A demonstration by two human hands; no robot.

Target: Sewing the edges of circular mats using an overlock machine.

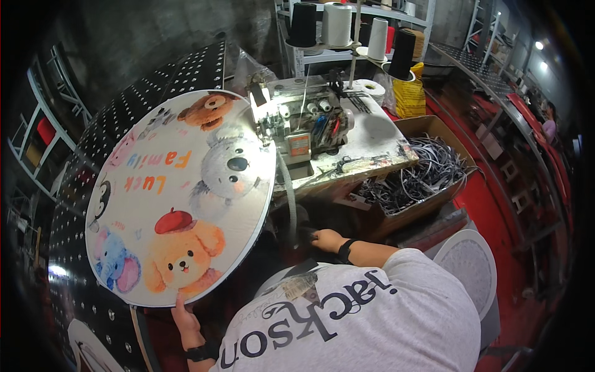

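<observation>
looking down over a grey printed t-shirt (365,322) at a sewing station. left hand (184,317) low in the picture, a black watch (202,351) on the wrist, fingers curled up around the bottom rim of a big round cushion cover (180,195), thumb side pressed to the edge, pinching it. round cushion cover held up on a tilt, filling the left middle of the view, printed with cartoon animals: a brown bear at the top, a grey koala to the right, an orange puppy in a red beret below, a blue elephant at lower left, a penguin at the left edge. upper right rim reaching right up to the lit overlock sewing machine (304,124), touching or just short of it, hard to tell which. right hand (326,239) out in front of the chest, a black band on the wrist, down in the dark gap below the machine table (378,146), fingers bent over something dark; cannot tell what it grips or how tightly. thread cones (338,25), black and white, standing on the rack behind the machine. cardboard box (427,180) of black strips just right of the table. white round stool (471,263) at the right elbow. another person (549,124) far off at the right edge.
</observation>
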